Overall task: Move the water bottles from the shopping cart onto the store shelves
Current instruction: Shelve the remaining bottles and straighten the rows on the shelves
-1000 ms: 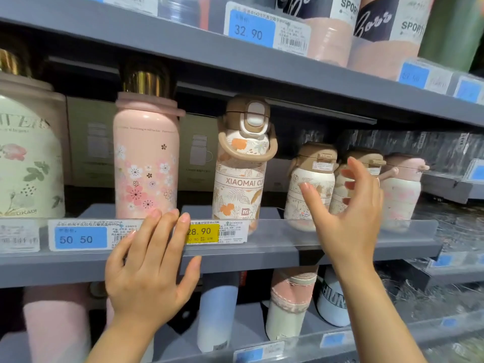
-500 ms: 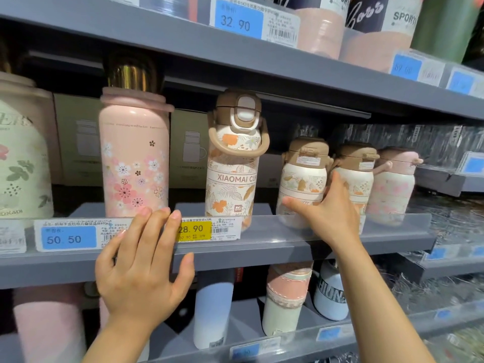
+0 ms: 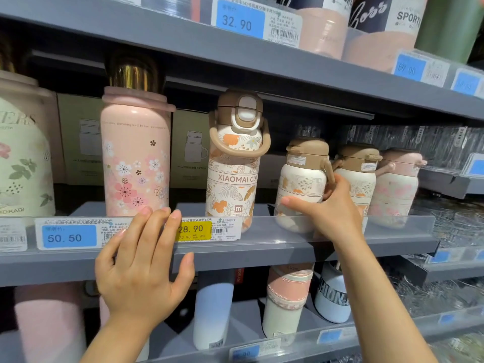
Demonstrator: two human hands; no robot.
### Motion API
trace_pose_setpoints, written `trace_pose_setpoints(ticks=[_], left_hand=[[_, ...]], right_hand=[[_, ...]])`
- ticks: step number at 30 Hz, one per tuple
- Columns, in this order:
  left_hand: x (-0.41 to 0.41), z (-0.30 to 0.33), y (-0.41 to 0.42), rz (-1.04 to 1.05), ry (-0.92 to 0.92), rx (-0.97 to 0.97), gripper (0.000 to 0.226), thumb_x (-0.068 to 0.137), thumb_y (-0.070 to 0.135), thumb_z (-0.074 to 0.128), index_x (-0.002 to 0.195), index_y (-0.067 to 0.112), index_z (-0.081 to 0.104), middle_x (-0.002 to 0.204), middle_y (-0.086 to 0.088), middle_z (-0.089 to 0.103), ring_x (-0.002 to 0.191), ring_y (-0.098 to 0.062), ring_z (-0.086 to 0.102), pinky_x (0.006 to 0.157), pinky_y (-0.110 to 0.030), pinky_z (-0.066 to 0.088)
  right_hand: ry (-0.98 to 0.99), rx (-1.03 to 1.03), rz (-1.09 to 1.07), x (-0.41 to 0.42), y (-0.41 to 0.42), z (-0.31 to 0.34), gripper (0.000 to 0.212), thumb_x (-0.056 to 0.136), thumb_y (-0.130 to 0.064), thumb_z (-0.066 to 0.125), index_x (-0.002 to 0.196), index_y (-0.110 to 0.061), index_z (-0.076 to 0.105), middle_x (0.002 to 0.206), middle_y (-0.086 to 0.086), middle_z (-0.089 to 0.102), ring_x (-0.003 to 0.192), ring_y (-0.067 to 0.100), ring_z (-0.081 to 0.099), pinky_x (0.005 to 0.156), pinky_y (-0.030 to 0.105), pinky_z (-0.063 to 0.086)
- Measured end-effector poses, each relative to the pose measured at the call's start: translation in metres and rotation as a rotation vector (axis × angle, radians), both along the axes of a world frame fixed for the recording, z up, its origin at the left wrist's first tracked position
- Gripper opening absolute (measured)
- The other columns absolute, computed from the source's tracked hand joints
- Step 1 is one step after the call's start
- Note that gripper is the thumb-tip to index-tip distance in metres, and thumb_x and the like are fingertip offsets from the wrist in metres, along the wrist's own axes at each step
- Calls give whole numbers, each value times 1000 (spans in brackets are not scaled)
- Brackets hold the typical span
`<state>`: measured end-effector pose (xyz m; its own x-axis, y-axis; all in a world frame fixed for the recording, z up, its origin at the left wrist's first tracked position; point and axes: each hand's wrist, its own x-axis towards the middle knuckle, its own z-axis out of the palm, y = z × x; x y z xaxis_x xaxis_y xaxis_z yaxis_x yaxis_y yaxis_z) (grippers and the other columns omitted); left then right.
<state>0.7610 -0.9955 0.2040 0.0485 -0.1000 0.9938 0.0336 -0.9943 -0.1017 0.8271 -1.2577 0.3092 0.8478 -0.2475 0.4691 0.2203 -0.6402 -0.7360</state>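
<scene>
1. Left hand [image 3: 142, 260]: fingers spread and straight, laid flat on the front edge of the middle shelf [image 3: 262, 251], over the price strip beside the yellow 28.90 tag [image 3: 194, 230]. Holds nothing; we judge it a brace.
2. Right hand [image 3: 331, 206]: thumb and fingers curled round the short leaf-print bottle [image 3: 301, 179], which stands just behind the front lip, right of centre, btwn the tall XIAOMAI bottle [image 3: 234, 166] and a like short bottle [image 3: 357, 176].
3. Step, in our judgement: seating/aligning this bottle in its row. Next: let go w/o tipping it, then go back to the cart (not in view).
4. Further back: pink floral flask [image 3: 135, 155] toward the left end, boxes behind; shelves above and below stocked.
</scene>
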Motion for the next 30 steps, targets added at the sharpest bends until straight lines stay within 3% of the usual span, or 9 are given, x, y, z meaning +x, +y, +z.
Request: trace_pose_setpoints(ticks=[4,10,15,17,22,25,27,30], left_hand=[[1,0,1,4,-5,3,48,90,36,43,127,9,58,121,-11,65,119,-27,51,87,-42,36],[2,0,1,8,-17,4,48,90,36,44,127,9,58,121,-11,65,118,-27,51,86,-42,37],[1,-1,1,7,-8,2,49,91,36,44,128,9,57,123,-11,64,120,-27,50,87,-42,37],[0,0,1,6,-5,1,49,91,36,44,129,9,57,123,-11,63,120,-27,50,87,-42,37],[0,0,0,2,4,-10,49,91,36,44,129,9,57,124,-11,63,121,-27,50,88,-43,36],[0,0,0,1,4,-13,49,91,36,44,128,9,57,124,-10,63,121,-27,50,88,-42,36],[-1,0,-1,-4,6,-19,48,91,36,43,128,9,58,124,-10,63,121,-27,49,88,-42,36],[-2,1,-1,-7,18,-21,49,91,36,42,129,9,56,124,-10,63,121,-27,49,87,-42,37]], right_hand=[[-21,-89,-39,-1,6,0,116,41,-81,66,138,-27,33,137,-6,51,127,23,48,109,53,29],[49,101,162,3,-11,-3,128,35,-63,82,145,-37,22,126,-10,62,120,21,56,106,52,40],[-11,-102,7,-3,1,-1,117,59,-67,77,150,-24,17,148,2,43,138,30,35,115,51,21],[-26,-94,22,-4,1,-2,117,63,-67,74,152,-25,11,151,2,40,140,31,31,116,49,16],[3,90,198,0,-13,-3,119,63,-47,85,151,-38,7,136,-11,47,137,28,38,114,54,26],[-17,57,162,0,-10,-5,121,56,-54,85,150,-37,10,118,-12,52,131,28,43,112,52,28],[-53,-27,86,-2,-3,-5,121,57,-64,80,151,-31,11,136,-3,51,135,29,39,115,49,20],[-62,-101,66,-5,0,-6,125,54,-76,70,152,-28,8,155,-3,34,142,24,31,114,45,11]])
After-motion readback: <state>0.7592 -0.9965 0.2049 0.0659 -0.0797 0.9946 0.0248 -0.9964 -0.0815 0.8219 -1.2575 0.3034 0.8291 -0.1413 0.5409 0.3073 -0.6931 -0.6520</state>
